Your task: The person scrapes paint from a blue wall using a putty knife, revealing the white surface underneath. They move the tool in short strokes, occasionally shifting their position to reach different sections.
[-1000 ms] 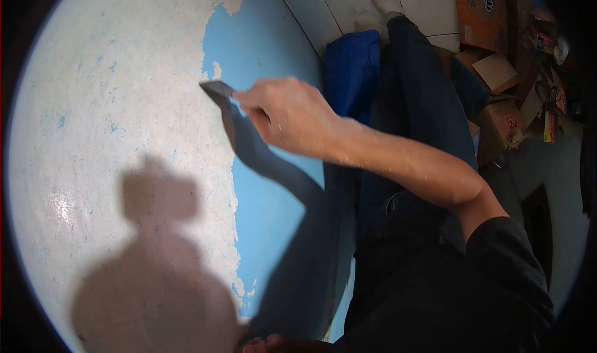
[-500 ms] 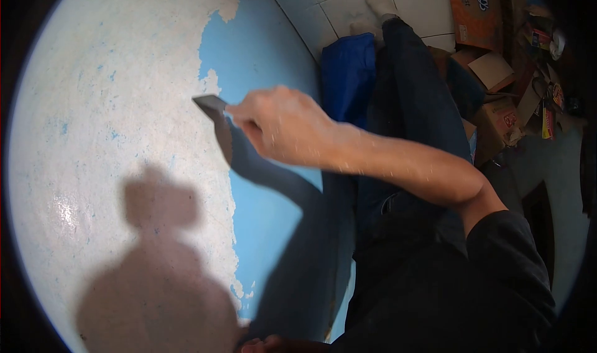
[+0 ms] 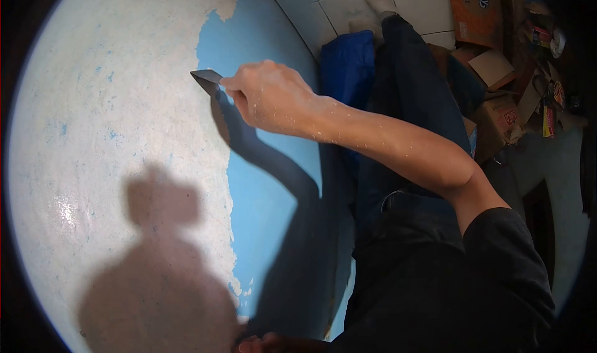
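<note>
My right hand [image 3: 264, 97] is closed around a scraper [image 3: 205, 79], most of its handle hidden in the fingers. The dark, wedge-shaped blade lies at the wall, on the ragged border between the pale, whitish surface [image 3: 124, 116] and the smooth blue paint [image 3: 261, 222]. Whitish flecks dot the back of this hand and the forearm. At the bottom edge, in shadow, a small part of my left hand [image 3: 258, 343] shows near the wall. Its fingers are too dark and cut off to read.
My outstretched leg [image 3: 410, 79] lies along the wall beside a blue plastic bag or cloth [image 3: 348, 64]. White floor tiles [image 3: 357, 8] show beyond. Cardboard boxes [image 3: 497, 120] and mixed packages are piled at the right. My shadow falls across the wall.
My right hand has shifted up in the view with the scraper, following the paint border. My left hand stays at the bottom edge.
</note>
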{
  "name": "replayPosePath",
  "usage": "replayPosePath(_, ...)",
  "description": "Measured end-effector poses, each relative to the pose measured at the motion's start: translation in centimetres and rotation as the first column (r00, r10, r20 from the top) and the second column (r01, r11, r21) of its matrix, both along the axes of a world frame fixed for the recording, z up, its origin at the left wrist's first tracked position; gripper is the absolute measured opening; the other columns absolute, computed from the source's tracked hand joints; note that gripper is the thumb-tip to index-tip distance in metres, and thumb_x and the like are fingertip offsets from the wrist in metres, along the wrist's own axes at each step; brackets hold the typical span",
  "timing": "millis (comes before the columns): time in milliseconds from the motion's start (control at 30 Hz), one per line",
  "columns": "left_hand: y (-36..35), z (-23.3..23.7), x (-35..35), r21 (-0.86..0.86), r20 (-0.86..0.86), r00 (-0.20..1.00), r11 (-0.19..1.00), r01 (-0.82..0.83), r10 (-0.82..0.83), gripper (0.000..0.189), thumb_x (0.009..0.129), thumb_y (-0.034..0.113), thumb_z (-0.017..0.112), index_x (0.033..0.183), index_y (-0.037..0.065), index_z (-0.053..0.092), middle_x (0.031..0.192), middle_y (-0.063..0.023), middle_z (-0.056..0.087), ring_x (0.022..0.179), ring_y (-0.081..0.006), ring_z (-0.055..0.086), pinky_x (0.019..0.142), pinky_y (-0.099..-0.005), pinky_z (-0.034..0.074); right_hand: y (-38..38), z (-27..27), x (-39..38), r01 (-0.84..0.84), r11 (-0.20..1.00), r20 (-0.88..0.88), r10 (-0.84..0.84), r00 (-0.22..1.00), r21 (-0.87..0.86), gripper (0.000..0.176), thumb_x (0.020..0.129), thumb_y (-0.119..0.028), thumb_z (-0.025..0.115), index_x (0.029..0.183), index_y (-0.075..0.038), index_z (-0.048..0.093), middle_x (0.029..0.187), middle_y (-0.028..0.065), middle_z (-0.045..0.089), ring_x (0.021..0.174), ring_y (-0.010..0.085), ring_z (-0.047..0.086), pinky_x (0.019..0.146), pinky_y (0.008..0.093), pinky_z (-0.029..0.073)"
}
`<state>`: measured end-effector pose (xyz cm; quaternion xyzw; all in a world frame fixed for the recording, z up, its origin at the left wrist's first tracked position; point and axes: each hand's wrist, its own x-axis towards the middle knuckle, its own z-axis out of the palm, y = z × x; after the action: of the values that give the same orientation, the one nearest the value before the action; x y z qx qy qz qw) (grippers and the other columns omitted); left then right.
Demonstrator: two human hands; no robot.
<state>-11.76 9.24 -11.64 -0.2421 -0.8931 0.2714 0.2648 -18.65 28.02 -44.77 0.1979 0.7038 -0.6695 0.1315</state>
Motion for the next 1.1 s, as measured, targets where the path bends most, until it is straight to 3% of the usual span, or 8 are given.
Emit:
replayPosePath(33, -0.5, 0.1, -0.5, -0.016, 0.102, 0.974, 0.979, 0.203, -0.201, 0.06, 0.107, 0.021, 0.055, 0.05, 0.012, 0.042, 0.046, -0.0019, 0.037, 0.04, -0.0169, 0.033, 0.042, -0.0346, 0.029, -0.1, 0.3, 0.2, 0.03, 1.0, -0.043, -0.03, 0.999, 0.002, 0.025, 0.091, 0.001, 0.065, 0.113, 0.001, 0.076, 0.092, 0.0207, 0.075, 0.079, 0.036, 0.075, 0.069, 0.0448, 0.061)
replayPosePath(333, -1.0, 0.4, -0.6, 0.065, 0.183, 0.953, 0.97, 0.233, -0.241, 0.058, 0.106, 0.018, 0.056, 0.051, 0.012, 0.039, 0.045, -0.002, 0.038, 0.038, -0.017, 0.034, 0.041, -0.034, 0.031, 0.1, 0.7, 0.1, 0.037, 0.998, -0.024, -0.038, 0.999, -0.042, 0.025, 0.09, 0.0, 0.069, 0.113, 0.0, 0.077, 0.093, 0.0189, 0.076, 0.08, 0.0334, 0.076, 0.07, 0.0431, 0.062)
replayPosePath(467, -0.5, 0.1, 0.1, -0.009, -0.004, 1.0, 1.0, 0.016, -0.016, 0.058, 0.106, 0.019, 0.057, 0.051, 0.012, 0.04, 0.045, -0.0025, 0.04, 0.038, -0.0174, 0.035, 0.041, -0.0355, 0.032, -1.7, 2.0, 2.7, 0.129, 0.991, -0.147, -0.134, 0.98, -0.043, 0.025, 0.091, -0.001, 0.066, 0.114, 0.001, 0.077, 0.094, 0.0214, 0.075, 0.077, 0.0361, 0.074, 0.069, 0.0437, 0.06)
replayPosePath(633, -0.3, 0.4, -0.9, 0.04, 0.177, 0.959, 0.976, 0.216, -0.22, 0.059, 0.107, 0.023, 0.058, 0.051, 0.012, 0.043, 0.046, -0.0024, 0.042, 0.039, -0.0178, 0.036, 0.042, -0.0363, 0.034, -1.2, 0.1, 1.4, 0.099, 0.995, -0.09, -0.098, 0.991, 0.006, 0.026, 0.091, -0.001, 0.066, 0.113, 0.001, 0.077, 0.092, 0.0212, 0.075, 0.077, 0.0344, 0.075, 0.069, 0.0436, 0.06)
replayPosePath(667, -0.3, 0.1, -0.3, 0.052, 0.06, 0.998, 0.998, 0.033, -0.036, 0.059, 0.107, 0.024, 0.058, 0.051, 0.012, 0.042, 0.046, -0.0023, 0.041, 0.039, -0.0179, 0.036, 0.042, -0.0363, 0.033, -1.3, 0.6, 1.8, 0.089, 0.996, -0.099, -0.089, 0.991, 0.001, 0.026, 0.091, -0.002, 0.066, 0.114, 0.001, 0.077, 0.092, 0.0214, 0.075, 0.077, 0.0339, 0.075, 0.069, 0.0435, 0.06)
replayPosePath(800, 0.2, 0.2, 0.0, -0.083, 0.003, 1.0, 0.996, -0.019, 0.02, 0.06, 0.107, 0.026, 0.057, 0.051, 0.012, 0.042, 0.046, -0.0022, 0.041, 0.039, -0.0183, 0.036, 0.042, -0.0361, 0.033, -1.2, -0.8, 1.3, 0.095, 0.995, -0.062, -0.097, 0.993, -0.036, 0.026, 0.09, -0.002, 0.067, 0.114, 0.001, 0.077, 0.091, 0.0227, 0.075, 0.075, 0.0333, 0.075, 0.069, 0.0428, 0.06)
replayPosePath(833, -0.6, 1.0, -0.3, -0.165, 0.101, 0.985, 0.975, 0.152, -0.136, 0.06, 0.107, 0.026, 0.057, 0.051, 0.012, 0.041, 0.046, -0.0023, 0.041, 0.039, -0.0184, 0.037, 0.042, -0.036, 0.033, -0.8, -0.7, 0.8, 0.069, 0.996, -0.024, -0.07, 0.997, -0.053, 0.026, 0.09, -0.001, 0.067, 0.114, 0.001, 0.077, 0.091, 0.023, 0.075, 0.074, 0.0336, 0.075, 0.068, 0.0428, 0.06)
replayPosePath(1100, -1.6, 1.1, -0.8, 0.001, 0.173, 0.952, 0.967, 0.256, -0.252, 0.062, 0.108, 0.027, 0.057, 0.05, 0.013, 0.04, 0.045, -0.0006, 0.039, 0.038, -0.0155, 0.032, 0.04, -0.0334, 0.028, 0.8, 0.6, -0.2, -0.016, 1.0, -0.024, 0.016, 1.0, -0.003, 0.027, 0.091, -0.002, 0.064, 0.113, 0.001, 0.077, 0.089, 0.0251, 0.074, 0.074, 0.0373, 0.075, 0.065, 0.0448, 0.06)
